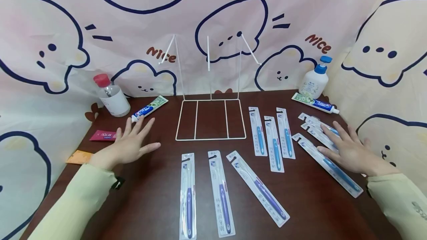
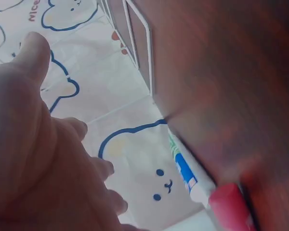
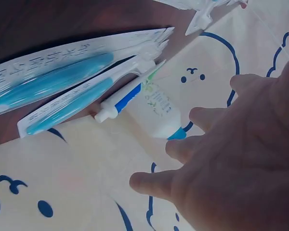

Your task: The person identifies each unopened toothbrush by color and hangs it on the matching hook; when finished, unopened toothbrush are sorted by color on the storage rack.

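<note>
My left hand (image 1: 128, 145) is spread with straight fingers and holds nothing. It is nearest to a toothpaste tube (image 1: 150, 108) and a pink tube (image 1: 102, 135), which it partly covers. My right hand (image 1: 355, 153), fingers also spread, is over packaged blue toothbrushes (image 1: 328, 166) at the right; the head view does not show whether it touches them. In the right wrist view, the blue toothbrushes (image 3: 53, 79) lie apart from the fingers. Three packaged purple toothbrushes (image 1: 221, 195) lie at the front middle. Three more blue ones (image 1: 274, 142) lie right of centre.
A white wire rack (image 1: 211, 139) stands at the back middle. Behind the left hand is a clear bottle with a red cap (image 1: 113, 99). A white pump bottle (image 1: 314, 82) and another toothpaste tube (image 1: 315, 103) occupy the back right. An orange packet (image 1: 79, 157) lies at the left edge.
</note>
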A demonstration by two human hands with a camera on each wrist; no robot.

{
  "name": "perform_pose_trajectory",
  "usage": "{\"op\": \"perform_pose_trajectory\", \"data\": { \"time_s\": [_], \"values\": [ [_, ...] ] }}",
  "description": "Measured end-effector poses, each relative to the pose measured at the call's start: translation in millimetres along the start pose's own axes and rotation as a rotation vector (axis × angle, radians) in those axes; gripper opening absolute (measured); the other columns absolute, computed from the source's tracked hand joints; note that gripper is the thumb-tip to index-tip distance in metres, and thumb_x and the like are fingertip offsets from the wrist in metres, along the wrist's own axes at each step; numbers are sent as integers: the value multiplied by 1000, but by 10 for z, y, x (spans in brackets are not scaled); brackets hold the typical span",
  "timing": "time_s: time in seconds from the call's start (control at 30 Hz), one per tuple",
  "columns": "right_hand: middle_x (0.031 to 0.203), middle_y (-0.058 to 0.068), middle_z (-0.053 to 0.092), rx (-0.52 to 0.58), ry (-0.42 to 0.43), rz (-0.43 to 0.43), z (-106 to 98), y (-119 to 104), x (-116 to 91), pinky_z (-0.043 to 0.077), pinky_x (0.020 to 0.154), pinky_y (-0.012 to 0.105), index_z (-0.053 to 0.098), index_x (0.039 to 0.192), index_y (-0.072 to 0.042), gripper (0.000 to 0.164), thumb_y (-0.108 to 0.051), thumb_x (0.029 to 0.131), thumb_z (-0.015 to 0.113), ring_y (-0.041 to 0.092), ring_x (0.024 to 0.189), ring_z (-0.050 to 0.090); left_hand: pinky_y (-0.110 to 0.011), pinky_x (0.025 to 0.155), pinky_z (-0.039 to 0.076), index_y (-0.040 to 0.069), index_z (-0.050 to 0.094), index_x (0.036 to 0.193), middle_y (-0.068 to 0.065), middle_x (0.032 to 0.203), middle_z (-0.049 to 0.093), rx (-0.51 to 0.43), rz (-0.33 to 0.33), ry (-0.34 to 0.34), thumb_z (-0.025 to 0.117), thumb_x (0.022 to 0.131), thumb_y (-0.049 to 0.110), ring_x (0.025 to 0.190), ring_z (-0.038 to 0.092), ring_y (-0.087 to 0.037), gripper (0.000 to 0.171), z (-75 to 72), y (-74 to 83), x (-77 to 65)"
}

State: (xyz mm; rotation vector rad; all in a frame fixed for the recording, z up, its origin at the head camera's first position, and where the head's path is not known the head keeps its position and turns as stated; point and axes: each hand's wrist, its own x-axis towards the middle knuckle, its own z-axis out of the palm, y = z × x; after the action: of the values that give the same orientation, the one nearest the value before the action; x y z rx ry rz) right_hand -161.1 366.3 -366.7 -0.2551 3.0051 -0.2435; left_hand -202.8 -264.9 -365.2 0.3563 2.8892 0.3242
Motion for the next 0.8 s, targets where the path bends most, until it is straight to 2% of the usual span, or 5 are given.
{"op": "perform_pose_trajectory", "data": {
  "time_s": [0.23,0.37,0.47,0.6,0.8],
  "values": [
    [148,27,1,-23,32,-41,-28,-138,124,-8,86,75,8,149,-21,80,-60,88,43,51,128,-20,-74,91,1,26,0,149,-20,151,-5,-40,39,-75,42,79,73,130,-11,-51,94,26,-18,543],
    [148,26,5,-26,5,-54,-35,-265,203,-4,90,74,12,149,-21,80,-62,87,42,52,129,-15,-73,92,7,21,2,149,-20,151,-3,-40,46,-133,47,82,66,131,-8,-51,92,102,5,870],
    [149,25,6,-9,-20,-66,-47,-342,235,0,91,73,14,149,-23,79,-64,86,41,51,130,-12,-72,93,10,20,3,149,-19,152,-4,-38,63,-174,49,83,64,131,-7,-51,92,173,16,1061],
    [149,24,6,-10,-35,-79,-59,-412,263,0,91,73,13,149,-24,81,-67,85,39,50,131,-11,-71,93,11,21,2,149,-19,152,-3,-23,99,-228,50,82,65,130,-6,-53,94,236,6,1212],
    [150,22,6,-9,-28,-94,-68,-455,312,2,92,73,13,149,-25,81,-66,84,41,48,132,-11,-73,92,10,21,4,149,-19,152,0,46,141,-282,46,83,65,130,0,-54,90,211,-7,1302]
  ]
}}
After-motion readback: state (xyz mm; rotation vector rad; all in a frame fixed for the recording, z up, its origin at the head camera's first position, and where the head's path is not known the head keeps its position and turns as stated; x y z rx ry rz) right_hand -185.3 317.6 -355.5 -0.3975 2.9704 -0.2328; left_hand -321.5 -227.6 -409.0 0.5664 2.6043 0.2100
